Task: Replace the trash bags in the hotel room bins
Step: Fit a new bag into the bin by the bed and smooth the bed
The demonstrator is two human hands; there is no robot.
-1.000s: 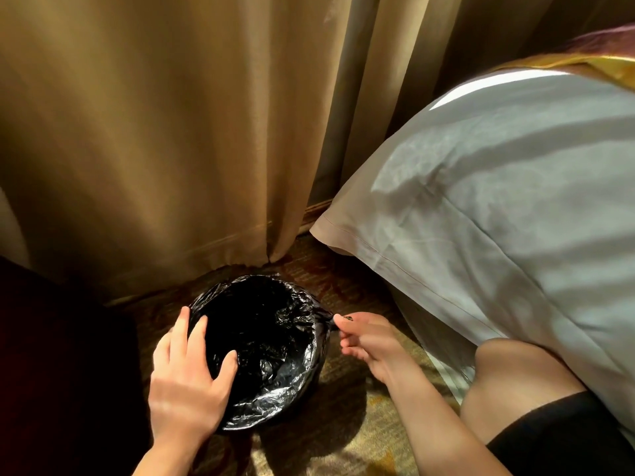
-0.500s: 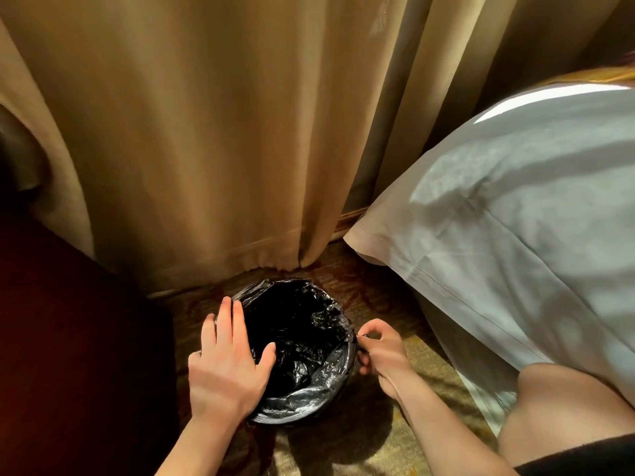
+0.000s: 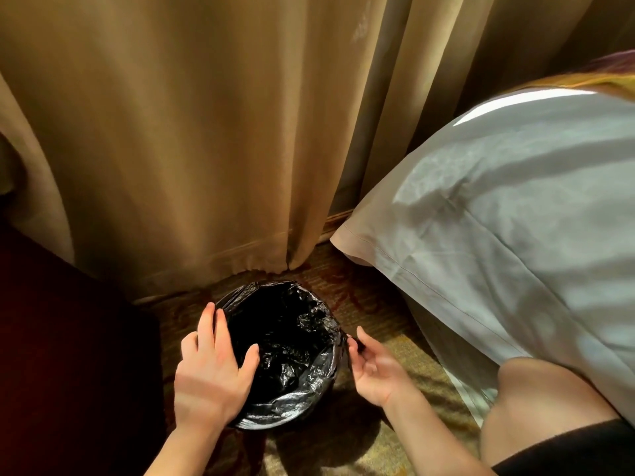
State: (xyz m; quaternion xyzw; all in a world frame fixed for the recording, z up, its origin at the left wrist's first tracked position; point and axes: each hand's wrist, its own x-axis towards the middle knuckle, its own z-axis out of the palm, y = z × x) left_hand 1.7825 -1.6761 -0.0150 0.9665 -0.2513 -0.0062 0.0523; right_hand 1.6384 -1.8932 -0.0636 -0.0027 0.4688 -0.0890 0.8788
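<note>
A small round bin stands on the carpet, lined with a black trash bag folded over its rim. My left hand lies flat on the bin's left rim, fingers straight, thumb over the inside of the bag. My right hand is at the bin's right side, thumb and fingertips pinching the bag's edge by the rim. The bin's own wall is hidden under the plastic.
Tan curtains hang just behind the bin. A bed corner with white sheets overhangs at the right. A dark red piece of furniture stands at the left. My knee is at the lower right, on patterned carpet.
My left hand stayed flat on the left rim. My right hand stayed at the bag's right edge and loosened from a tight curl, fingers more spread.
</note>
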